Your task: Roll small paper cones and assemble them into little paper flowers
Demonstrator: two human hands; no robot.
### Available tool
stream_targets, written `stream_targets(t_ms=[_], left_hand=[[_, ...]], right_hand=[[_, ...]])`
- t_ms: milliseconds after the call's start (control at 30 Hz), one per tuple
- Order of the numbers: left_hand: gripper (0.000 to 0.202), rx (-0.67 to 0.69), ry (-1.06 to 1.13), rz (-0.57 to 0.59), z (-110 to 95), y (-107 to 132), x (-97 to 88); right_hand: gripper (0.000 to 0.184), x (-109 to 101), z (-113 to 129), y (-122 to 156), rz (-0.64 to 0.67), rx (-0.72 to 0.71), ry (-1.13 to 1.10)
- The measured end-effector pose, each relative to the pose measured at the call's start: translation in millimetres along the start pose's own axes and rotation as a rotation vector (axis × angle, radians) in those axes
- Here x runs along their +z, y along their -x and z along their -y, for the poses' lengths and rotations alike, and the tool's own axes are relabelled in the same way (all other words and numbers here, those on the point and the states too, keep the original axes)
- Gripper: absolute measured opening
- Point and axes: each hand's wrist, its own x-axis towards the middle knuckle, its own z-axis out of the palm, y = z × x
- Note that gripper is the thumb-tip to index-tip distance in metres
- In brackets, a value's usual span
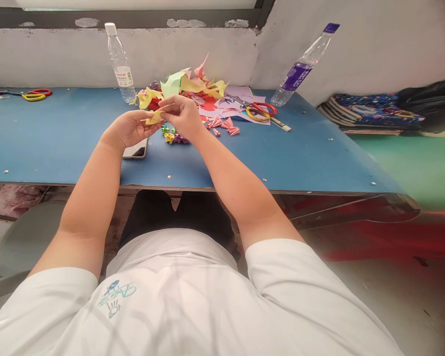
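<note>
Both my hands meet over the blue table (52,143), pinching a small folded piece of yellow paper (155,117) between them. My left hand (131,127) cups it from below with curled fingers. My right hand (181,114) grips its right end with fingertips pressed together. Just under my right hand lie a few small folded paper shapes, yellow, green and purple (173,137). Behind the hands sits a heap of coloured paper scraps (193,86).
A phone (136,150) lies under my left wrist. Pink folded pieces (224,124), red-and-yellow scissors (259,110) and a pen-like tool (281,123) lie to the right. Two plastic bottles (120,64) (304,64) stand by the wall. More scissors (35,94) lie far left.
</note>
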Motion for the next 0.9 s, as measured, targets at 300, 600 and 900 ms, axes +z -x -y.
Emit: stream_targets(t_ms=[300, 600, 900], left_hand=[[0.015, 0.050, -0.081, 0.007, 2, 0, 1.8], [0.013, 0.146, -0.187, 0.033, 9, -5, -7.1], [0.037, 0.200, -0.382, -0.055, 9, 3, 4.1]], right_hand=[[0.030, 5, 2, 5, 0.005, -0.063, 0.148], [0.030, 12, -9, 4, 0.001, -0.132, 0.256], [0.028, 12, -16, 2, -0.058, -0.093, 0.248]])
